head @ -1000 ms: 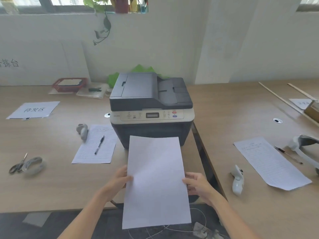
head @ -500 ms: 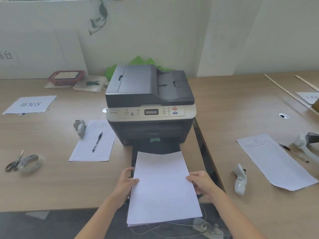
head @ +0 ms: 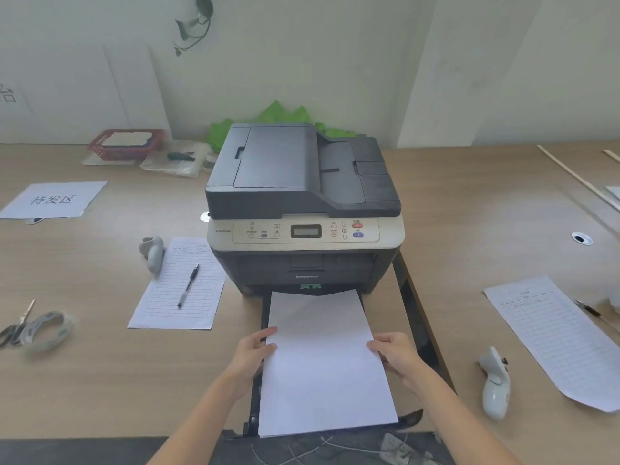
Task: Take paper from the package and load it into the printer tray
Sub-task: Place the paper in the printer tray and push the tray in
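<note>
While both hands, left [head: 250, 355] and right [head: 396, 355], clamp the white paper stack [head: 322, 364] between them, loading is underway; next, seat it into the black pulled-out printer tray [head: 265, 307] beneath.

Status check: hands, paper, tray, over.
Both hands, left and right, grip the paper stack by its side edges. Stack lies over the pulled-out tray, front edge at the printer. Nothing blocking.

The printer [head: 303, 209] is showing the brand "lenovo" on its dark front panel; a model mark at the left of its control strip is reading too small to make out. A white sheet [head: 53, 199] on the table is bearing the large characters "待发区"
</note>
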`<state>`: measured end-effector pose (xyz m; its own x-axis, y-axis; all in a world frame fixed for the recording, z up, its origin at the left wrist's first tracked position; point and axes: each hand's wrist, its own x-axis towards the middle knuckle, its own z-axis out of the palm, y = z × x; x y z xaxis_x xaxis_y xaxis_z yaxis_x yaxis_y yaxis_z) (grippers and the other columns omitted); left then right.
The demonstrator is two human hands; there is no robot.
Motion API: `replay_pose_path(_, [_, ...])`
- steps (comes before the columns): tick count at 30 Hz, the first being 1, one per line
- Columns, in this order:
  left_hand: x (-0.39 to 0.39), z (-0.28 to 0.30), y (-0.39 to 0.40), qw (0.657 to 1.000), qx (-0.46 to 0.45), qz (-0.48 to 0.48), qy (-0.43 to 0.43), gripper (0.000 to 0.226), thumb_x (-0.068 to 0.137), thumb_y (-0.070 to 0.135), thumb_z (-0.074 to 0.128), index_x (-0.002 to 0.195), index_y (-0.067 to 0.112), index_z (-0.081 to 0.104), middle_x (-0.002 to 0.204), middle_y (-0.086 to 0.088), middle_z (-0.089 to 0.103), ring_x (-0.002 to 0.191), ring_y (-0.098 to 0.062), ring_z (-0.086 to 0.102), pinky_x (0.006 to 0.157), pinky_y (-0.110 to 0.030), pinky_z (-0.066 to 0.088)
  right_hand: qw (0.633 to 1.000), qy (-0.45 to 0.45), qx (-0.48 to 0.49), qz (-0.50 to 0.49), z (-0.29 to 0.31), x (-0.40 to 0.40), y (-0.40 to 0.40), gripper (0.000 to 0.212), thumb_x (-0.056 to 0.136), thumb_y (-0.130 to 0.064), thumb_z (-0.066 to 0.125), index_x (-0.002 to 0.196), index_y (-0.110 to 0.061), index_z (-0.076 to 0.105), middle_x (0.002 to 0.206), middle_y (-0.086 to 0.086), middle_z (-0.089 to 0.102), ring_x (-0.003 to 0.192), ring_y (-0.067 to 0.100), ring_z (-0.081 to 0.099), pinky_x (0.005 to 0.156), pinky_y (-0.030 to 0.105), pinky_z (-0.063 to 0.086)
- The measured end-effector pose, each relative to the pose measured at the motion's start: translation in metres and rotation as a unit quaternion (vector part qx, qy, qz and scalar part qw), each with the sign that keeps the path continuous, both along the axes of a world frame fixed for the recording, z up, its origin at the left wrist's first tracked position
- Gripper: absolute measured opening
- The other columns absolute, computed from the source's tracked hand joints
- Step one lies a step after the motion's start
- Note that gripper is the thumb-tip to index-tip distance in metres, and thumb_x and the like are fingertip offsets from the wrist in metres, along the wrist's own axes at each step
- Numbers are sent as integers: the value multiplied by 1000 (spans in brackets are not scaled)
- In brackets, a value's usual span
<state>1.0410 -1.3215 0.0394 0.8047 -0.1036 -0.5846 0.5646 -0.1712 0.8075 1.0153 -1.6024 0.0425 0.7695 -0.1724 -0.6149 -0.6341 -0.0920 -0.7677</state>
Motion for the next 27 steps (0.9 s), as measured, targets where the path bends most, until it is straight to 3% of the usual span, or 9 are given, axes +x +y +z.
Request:
replay_pose_path(4, [19,-13,1,1000,25,-3,8,41,90,9,54,130,19,53,110,-13,55,125,-32,43,106,-43,35,1000,10,-10,-3,-5,16,3,17,89,-12,59,77,-23,66,75,-7,72,69,11,67,46,14,49])
replay_pose_path(6, [25,-15,1,1000,18,1,15,41,90,10,53,130,19,53,101,-9,54,100,-29,53,87,-39,44,1000,16,-10,0,-7,24,3,14,90,-13,59,80,-22,63,80,-6,70,73,12,66,49,15,49])
replay_pose_path(8, [32,-18,0,1000,1,10,23,41,90,10,53,129,21,54,94,-7,49,77,-19,46,68,-30,38,1000,21,-10,5,-11,31,3,9,90,-13,58,86,-21,60,85,-6,67,77,12,64,51,16,47])
replay_pose_path(11, [43,-25,-1,999,-10,27,34,39,91,12,52,127,26,54,116,-9,50,111,-21,44,98,-37,37,1000,27,-5,6,-17,41,4,10,91,-12,56,100,-15,58,92,-3,67,79,11,63,52,15,47])
replay_pose_path(12, [47,-26,-2,999,-12,34,37,37,92,11,51,126,26,55,120,-9,50,114,-21,44,100,-37,36,1000,29,0,5,-18,45,4,14,91,-11,56,105,-13,57,90,-4,65,78,11,62,51,15,47])
replay_pose_path(15, [57,-28,-5,996,-30,77,33,39,92,2,47,127,19,50,101,-10,60,88,-21,58,75,-28,50,999,31,12,-15,-22,55,5,23,91,-7,54,115,-7,54,87,-3,63,75,13,62,54,18,50])
replay_pose_path(17, [61,-28,-5,994,-32,103,31,45,90,-5,44,131,14,43,90,-9,61,77,-21,59,66,-27,49,999,36,15,-32,-25,62,5,30,91,-4,54,121,-3,52,97,6,63,80,20,61,64,24,52])
replay_pose_path(23, [60,-33,-4,997,-2,60,39,50,88,-13,38,136,-1,34,112,-20,61,95,-29,59,70,-26,49,998,56,-10,-33,-38,65,5,31,92,-1,51,123,1,53,115,16,60,82,21,58,70,30,49])
replay_pose_path(27, [60,-34,-5,998,2,57,41,48,89,-12,34,136,-2,36,121,-22,59,102,-28,57,88,-31,44,998,53,-27,-31,-43,63,8,32,92,-2,50,124,0,53,123,19,59,87,24,57,75,33,49])
